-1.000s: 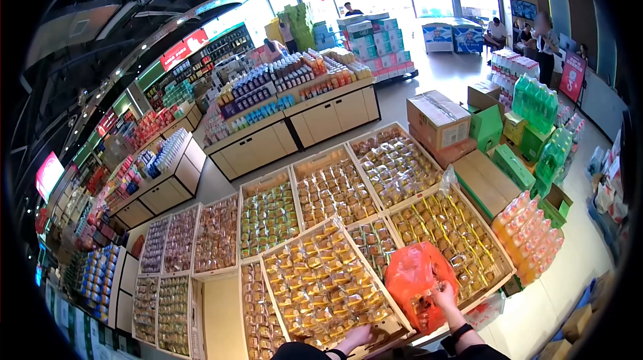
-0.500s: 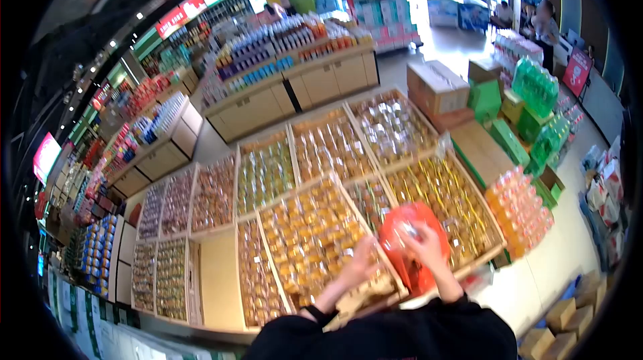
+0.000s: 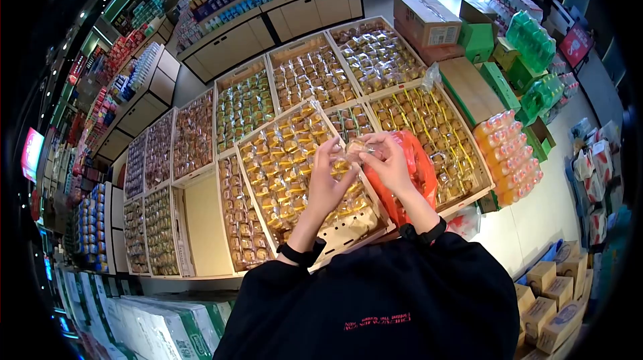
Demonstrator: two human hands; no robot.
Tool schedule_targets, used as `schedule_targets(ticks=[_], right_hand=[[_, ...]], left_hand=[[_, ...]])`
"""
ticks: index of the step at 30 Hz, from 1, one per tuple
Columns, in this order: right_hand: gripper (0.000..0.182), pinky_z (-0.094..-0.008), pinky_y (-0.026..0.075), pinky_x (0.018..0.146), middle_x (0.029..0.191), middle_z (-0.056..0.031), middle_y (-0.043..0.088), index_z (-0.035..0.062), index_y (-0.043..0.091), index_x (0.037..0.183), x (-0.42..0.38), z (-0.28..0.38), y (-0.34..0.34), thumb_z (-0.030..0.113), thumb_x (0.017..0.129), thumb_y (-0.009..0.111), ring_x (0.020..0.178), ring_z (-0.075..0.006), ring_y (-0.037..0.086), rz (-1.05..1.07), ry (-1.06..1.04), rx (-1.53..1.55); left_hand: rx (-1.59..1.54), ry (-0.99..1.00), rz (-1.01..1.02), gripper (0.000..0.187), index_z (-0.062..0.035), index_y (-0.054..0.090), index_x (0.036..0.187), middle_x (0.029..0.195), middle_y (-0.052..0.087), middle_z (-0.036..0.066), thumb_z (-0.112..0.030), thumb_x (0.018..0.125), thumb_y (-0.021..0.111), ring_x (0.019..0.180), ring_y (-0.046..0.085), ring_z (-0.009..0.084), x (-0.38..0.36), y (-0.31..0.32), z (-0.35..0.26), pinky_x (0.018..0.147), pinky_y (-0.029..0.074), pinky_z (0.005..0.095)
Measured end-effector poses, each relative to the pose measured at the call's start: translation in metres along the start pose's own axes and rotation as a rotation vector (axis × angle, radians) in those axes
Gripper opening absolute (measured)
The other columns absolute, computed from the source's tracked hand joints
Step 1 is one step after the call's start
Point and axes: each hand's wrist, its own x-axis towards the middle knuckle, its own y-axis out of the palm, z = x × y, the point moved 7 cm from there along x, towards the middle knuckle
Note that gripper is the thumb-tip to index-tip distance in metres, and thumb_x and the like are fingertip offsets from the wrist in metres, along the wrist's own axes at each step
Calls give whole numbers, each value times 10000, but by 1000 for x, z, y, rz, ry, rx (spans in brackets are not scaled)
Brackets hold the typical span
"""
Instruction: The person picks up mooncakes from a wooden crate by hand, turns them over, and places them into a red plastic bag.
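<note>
My right hand [image 3: 388, 162] pinches a small pastry in clear wrapping [image 3: 356, 148], lifted above the crates. Beside it, my left hand [image 3: 327, 182] has its thumb and fingers apart, with the fingertips close to the wrapping. A red plastic bag [image 3: 420, 171] lies under and behind my right hand and forearm, over the edges of two crates. Below my left hand is a tilted wooden crate [image 3: 383, 225] with rows of yellow-marked wrapped pastries [image 3: 281, 172]; its near end shows bare bottom.
More crates of wrapped pastries [image 3: 244, 102] surround this one, with a bare wooden bin [image 3: 204, 226] at the left. Cardboard boxes [image 3: 429, 22] and orange drink bottles [image 3: 506, 156] stand along the right. Small brown cartons [image 3: 556, 296] are stacked at lower right.
My right hand has moved up and left from over the red bag, with the wrapped pastry now showing in its fingers. My left hand has come up beside it. The view has tilted down.
</note>
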Motion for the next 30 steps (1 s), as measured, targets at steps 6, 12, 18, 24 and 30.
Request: schedule_targets(ticks=[6,12,18,24,30], right_hand=[[152,-368,451,833,977,-82,553,30,563,747,-26,50,17,-48,629,617,977,-268,543,68,-697,-618],[238,-373,452,862,1019,-89,522,56,645,863,-52,10,30,11,630,642,1033,-289,503,247,-654,-615],[307,-368,440,849,1073,-125,517,75,620,982,-69,10,1,-5,686,621,1008,-302,508,183,-451,-676],[262,-349,438,836,1100,-130,508,65,593,984,-101,-26,-81,-1,731,603,1059,-294,470,-96,-39,-859],[221,-334,449,827,1050,-115,530,33,582,943,-147,-106,-135,-3,725,601,992,-259,530,-212,337,-657]], left_hand=[[-1218,-662,241,459,-39,373,1273,1120,509,82,-283,905,496,971,549,183,-27,31,52,883,449,343],[-875,-692,240,314,-66,445,1144,935,544,-18,-156,872,573,842,540,68,-36,33,57,693,453,213],[-965,-890,149,306,-85,485,1109,960,553,-7,-104,821,588,886,542,96,-66,42,111,757,453,261],[-876,-1219,-17,190,-171,500,711,680,484,-36,-112,711,681,610,428,111,-147,43,204,544,297,244],[-1307,-1598,-110,71,-49,626,814,730,622,81,-107,781,651,675,586,180,-234,99,284,630,487,270]])
